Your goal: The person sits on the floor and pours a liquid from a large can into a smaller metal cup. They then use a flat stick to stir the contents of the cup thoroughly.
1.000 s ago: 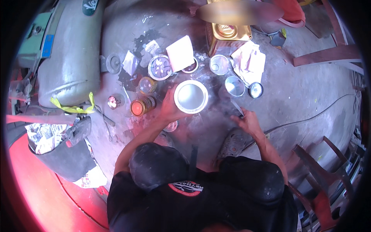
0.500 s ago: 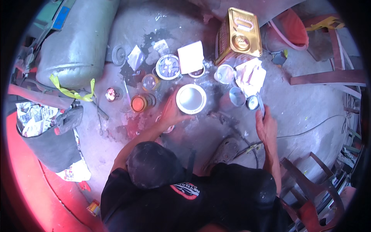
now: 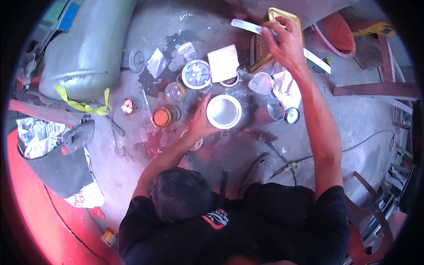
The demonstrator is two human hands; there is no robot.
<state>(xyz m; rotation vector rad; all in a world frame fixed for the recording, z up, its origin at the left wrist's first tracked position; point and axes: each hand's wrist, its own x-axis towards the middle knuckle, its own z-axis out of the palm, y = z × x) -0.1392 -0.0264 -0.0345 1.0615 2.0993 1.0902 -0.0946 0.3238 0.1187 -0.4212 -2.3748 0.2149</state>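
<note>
- Note large grey tank (image 3: 81,53), well to the left of and beyond the white-rimmed can (image 3: 224,126).
- Locate golden tin (image 3: 260,55), beyond and to the right of the can.
- Find pale flat strip (image 3: 245,26), beyond and to the right of the can. Showing on both sides of the right hand (image 3: 287,46); cannot tell whether one continuous piece. Clamped between thumb and fingers. Overlapping the golden tin in view; contact not discernible.
- Check left hand (image 3: 201,119): curled around the left side of the can, clamped on its wall. Mouth upward, pale grey inside; contents not identifiable.
- Observe white square sheet (image 3: 223,63), directly beyond the can.
- See two clear cups (image 3: 260,83) (image 3: 276,109), to the right of the can, and orange-topped jar (image 3: 161,117), to its left.
- Judge step in hand: steadying the can while handling the strip away from it.
- Judge next move: calling for a firm left hold and a strip path clear of the cups.
</note>
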